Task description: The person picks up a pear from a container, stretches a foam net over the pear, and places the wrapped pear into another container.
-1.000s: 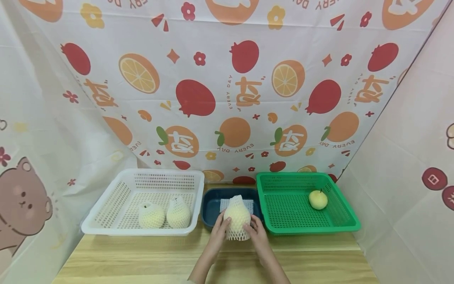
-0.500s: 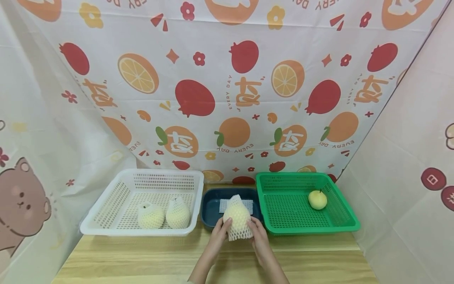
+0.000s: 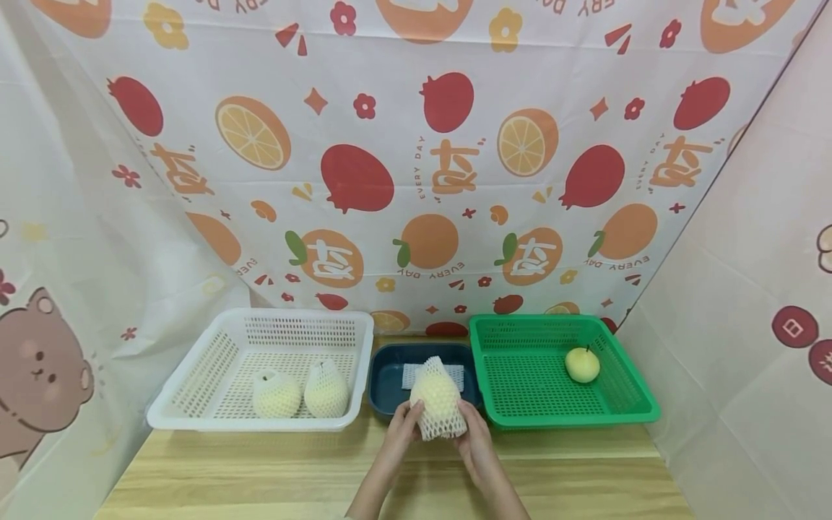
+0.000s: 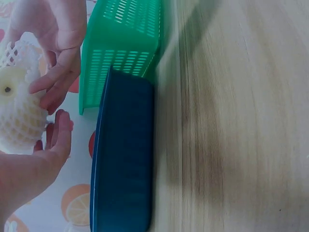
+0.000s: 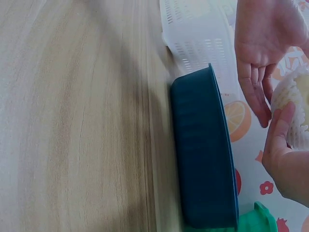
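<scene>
A pale yellow pear in a white foam net (image 3: 435,396) is held up between both hands, over the front edge of the dark blue tray (image 3: 383,383). The left hand (image 3: 401,431) grips its left side, thumb in front. From the right, the right hand (image 3: 479,437) holds the net's lower edge. In the left wrist view the pear's end with a dark spot (image 4: 9,87) shows bare through the net's opening. A flat white foam net (image 3: 455,378) lies in the tray behind the pear.
To the left, a white basket (image 3: 188,404) holds two netted pears (image 3: 276,396). A green basket (image 3: 520,419) at the right holds one bare yellow pear (image 3: 582,365). All stand on a wooden table (image 3: 260,469) before a fruit-print curtain (image 3: 390,94).
The net's open lower end has shifted slightly right and down over the pear. The right hand has moved a little to the right with its edge; the left hand stays nearly still.
</scene>
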Available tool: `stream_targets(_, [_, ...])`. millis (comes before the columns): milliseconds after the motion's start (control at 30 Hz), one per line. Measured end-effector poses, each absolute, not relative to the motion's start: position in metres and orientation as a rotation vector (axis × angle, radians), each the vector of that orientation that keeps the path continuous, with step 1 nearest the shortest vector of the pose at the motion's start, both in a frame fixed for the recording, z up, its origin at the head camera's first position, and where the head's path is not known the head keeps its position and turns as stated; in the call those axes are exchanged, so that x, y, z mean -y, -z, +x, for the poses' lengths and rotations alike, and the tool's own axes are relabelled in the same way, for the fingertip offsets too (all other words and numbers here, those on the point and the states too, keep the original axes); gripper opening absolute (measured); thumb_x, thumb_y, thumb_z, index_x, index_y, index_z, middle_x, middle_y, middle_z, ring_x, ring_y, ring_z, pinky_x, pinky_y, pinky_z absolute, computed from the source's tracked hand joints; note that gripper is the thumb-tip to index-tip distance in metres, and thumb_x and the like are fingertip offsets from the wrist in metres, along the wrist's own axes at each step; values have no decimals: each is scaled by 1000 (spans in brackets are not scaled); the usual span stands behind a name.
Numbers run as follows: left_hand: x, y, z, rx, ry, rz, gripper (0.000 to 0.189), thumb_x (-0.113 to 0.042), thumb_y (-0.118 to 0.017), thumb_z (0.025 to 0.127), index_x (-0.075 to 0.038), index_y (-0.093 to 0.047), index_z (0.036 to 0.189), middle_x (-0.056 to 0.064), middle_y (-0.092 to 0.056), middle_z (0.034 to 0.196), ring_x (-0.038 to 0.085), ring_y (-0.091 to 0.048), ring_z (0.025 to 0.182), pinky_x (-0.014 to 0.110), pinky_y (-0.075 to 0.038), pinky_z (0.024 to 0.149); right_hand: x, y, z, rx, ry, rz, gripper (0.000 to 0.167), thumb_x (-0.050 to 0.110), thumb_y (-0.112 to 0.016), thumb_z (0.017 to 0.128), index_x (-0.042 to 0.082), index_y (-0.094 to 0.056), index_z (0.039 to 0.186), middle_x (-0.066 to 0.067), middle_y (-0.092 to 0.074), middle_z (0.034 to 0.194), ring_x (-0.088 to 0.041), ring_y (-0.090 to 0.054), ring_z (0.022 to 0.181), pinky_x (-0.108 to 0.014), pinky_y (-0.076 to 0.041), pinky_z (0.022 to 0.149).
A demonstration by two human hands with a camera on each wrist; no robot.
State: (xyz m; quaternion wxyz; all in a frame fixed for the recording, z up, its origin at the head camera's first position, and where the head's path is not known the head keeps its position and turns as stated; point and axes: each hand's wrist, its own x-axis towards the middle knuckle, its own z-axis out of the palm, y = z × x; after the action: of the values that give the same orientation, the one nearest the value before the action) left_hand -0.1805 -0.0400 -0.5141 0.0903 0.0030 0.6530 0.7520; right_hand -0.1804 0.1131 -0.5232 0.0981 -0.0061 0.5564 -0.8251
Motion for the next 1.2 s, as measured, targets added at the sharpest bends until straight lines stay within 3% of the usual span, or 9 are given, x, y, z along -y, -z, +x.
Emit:
stream_targets(333, [38, 513, -179, -1847, -2178, 95, 76, -46, -38, 96, 14, -14, 137, 25, -41, 127, 38, -41, 118, 49, -32, 97, -113, 523, -182, -1600, 2417, -4, 64, 40, -37, 98, -6, -23, 141, -12, -47, 125, -16, -49, 108, -28, -42, 86])
stream_targets(467, [39, 515, -182, -1706, -2255, 138, 76, -46, -34, 97, 13, -10, 139, 25, -36, 133, 35, -35, 124, 45, -29, 101, -114, 523, -182, -1677, 2364, -19, 64, 41, -38, 98, -6, -25, 139, -12, -49, 120, -17, -50, 103, -33, -42, 85])
stream_targets(700, [39, 519, -183, -1497, -2398, 80, 73, -45, -32, 98, 11, -12, 140, 10, -47, 122, 15, -47, 106, 28, -39, 88, -116, 523, -182, -1904, 2255, -52, 59, 41, -42, 96, -7, -40, 131, -9, -54, 108, -17, -53, 93, -39, -46, 80])
stream_targets(967, [38, 524, -182, -1296, -2502, -18, 73, -51, -27, 97, 1, -4, 143, 9, -49, 118, 19, -53, 105, 39, -42, 91, -118, 521, -183, -1961, 2257, 21, 52, 38, -47, 95, -4, -47, 125, -6, -56, 103, -18, -53, 87, -42, -48, 74])
stream_targets(1200, [38, 526, -181, -1226, -2527, -39, 71, -49, -25, 97, 1, -3, 142, 12, -46, 119, 22, -51, 106, 40, -41, 92, -119, 516, -184, -1978, 2306, 48, 53, 36, -48, 95, -6, -44, 126, -14, -54, 110, -23, -53, 94, -40, -46, 77])
